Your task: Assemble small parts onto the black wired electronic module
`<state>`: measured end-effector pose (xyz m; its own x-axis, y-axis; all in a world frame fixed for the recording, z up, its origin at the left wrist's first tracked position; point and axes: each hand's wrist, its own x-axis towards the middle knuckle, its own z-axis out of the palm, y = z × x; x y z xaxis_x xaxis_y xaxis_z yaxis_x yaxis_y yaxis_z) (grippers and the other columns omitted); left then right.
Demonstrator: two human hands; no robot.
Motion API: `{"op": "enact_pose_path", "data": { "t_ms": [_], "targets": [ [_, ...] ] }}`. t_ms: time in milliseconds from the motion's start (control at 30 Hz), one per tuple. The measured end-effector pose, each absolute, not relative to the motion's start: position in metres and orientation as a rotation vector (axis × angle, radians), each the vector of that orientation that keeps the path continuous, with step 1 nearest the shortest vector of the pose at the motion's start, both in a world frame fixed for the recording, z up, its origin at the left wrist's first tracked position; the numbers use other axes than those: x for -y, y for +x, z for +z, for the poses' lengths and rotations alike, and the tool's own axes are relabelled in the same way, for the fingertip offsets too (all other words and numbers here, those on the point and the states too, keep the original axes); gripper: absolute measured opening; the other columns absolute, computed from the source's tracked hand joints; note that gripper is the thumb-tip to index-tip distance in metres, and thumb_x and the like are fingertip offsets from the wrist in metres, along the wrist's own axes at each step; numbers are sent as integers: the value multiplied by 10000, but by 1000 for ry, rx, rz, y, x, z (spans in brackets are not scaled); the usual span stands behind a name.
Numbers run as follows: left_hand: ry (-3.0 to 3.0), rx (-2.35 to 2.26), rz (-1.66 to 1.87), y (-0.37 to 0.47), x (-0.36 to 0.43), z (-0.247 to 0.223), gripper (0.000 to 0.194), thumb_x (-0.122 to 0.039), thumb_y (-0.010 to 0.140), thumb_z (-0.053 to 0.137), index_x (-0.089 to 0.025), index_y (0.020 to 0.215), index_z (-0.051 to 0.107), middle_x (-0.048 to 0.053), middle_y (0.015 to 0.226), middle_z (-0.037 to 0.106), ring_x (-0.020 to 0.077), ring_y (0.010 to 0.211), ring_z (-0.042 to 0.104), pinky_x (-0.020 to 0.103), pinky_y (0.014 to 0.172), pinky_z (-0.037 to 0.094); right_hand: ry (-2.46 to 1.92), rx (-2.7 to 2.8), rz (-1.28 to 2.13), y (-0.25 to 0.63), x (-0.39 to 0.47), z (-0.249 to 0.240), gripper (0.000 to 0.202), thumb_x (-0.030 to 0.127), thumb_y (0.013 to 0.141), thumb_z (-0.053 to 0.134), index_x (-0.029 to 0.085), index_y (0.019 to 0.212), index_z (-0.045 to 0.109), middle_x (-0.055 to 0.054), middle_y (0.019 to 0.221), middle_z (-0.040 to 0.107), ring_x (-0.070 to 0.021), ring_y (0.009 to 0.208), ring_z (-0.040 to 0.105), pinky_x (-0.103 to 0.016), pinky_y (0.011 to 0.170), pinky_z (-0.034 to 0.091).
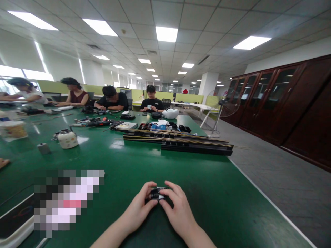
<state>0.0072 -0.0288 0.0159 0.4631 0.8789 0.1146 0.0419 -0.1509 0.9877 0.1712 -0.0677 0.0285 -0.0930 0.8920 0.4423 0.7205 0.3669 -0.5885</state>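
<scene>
A small black object with silvery and white parts (pixel 157 194) is held between my two hands, just over the green table (pixel 124 179). My left hand (pixel 141 206) grips its left side, with the thumb at the near edge and the fingers curled round the far edge. On the right side, my right hand (pixel 178 203) holds it with thumb and fingertips. The fingers hide part of the object, and its exact kind cannot be made out.
Long black rails with thin brass-coloured rods (pixel 196 144) lie ahead. A white jar (pixel 67 138) and a grey cylinder (pixel 43 148) stand left. A white-edged device (pixel 19 227) lies near left, beside a pixelated area. Several people sit beyond; another person's hand (pixel 3 163) shows at the left edge.
</scene>
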Motion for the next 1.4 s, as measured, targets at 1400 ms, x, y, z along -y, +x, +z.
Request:
{"op": "enact_pose_path", "data": {
  "t_ms": [1400],
  "targets": [
    [1524,-792,857,7,28,16,359,-200,750,519,-230,1078,377,52,1037,588,195,1033,533,381,938,354,-1422,1877,365,170,68,29,218,186,769,530,251,961,609,-60,1114,572,-220,1072,498,-410,923,385]
  ]
}}
